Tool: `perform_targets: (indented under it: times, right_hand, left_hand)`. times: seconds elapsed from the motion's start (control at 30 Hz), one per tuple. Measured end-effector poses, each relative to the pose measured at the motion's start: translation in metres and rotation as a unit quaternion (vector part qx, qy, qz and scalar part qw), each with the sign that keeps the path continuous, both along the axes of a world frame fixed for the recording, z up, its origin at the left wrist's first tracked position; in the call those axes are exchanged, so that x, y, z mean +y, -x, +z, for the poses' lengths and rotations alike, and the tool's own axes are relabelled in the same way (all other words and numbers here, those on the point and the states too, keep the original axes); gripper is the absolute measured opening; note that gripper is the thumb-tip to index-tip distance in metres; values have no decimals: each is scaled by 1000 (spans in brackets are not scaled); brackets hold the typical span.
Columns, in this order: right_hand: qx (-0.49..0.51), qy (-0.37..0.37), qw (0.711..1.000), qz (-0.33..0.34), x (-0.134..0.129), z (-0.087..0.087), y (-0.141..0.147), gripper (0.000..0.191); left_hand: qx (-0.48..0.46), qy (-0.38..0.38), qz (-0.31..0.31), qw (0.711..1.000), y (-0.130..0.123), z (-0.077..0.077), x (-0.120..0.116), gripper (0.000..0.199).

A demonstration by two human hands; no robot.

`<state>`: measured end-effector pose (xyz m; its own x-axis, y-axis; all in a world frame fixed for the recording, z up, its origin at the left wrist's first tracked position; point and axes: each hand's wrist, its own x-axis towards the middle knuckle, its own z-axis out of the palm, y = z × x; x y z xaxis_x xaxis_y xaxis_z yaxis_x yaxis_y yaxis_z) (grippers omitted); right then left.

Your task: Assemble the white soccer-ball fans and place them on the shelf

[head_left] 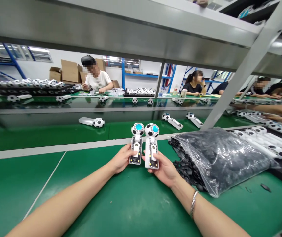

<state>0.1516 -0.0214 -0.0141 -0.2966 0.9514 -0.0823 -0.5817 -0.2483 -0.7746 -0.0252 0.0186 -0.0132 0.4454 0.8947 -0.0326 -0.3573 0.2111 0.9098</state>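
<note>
My left hand (122, 159) is closed around the handle of a small football-headed device (136, 144), its thumb resting on the white strip of the handle. In my right hand (165, 168) is a second football-headed device (152, 146) of the same kind, thumb pressed on its front. Both stand upright side by side, close together, over the green table (121, 204). Each has a black-and-white ball on top with a blue disc, and a clear-fronted handle showing a dark board inside. My fingers behind the handles are partly hidden.
An open plastic bag (222, 158) spills small black parts at the right. Behind it lies a tray of football-headed pieces (274, 146). More devices lie on the green conveyor (121, 130) ahead. A slanted metal post (244, 65) rises at right. Several co-workers sit across the line.
</note>
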Motion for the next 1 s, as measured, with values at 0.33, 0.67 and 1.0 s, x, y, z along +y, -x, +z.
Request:
perform_targets:
  times: [0.33, 0.67, 1.0]
  right_hand:
    - [4, 18, 1000, -8, 1, 1, -1, 25]
    - [7, 28, 999, -38, 0, 1, -3, 29]
    - [-32, 41, 995, -85, 7, -2, -6, 24]
  left_hand:
    - [-13, 3, 7, 1000, 0, -3, 2, 35]
    - [-15, 21, 24, 999, -1, -1, 1, 35]
    - [19, 10, 128, 992, 60, 12, 23, 34]
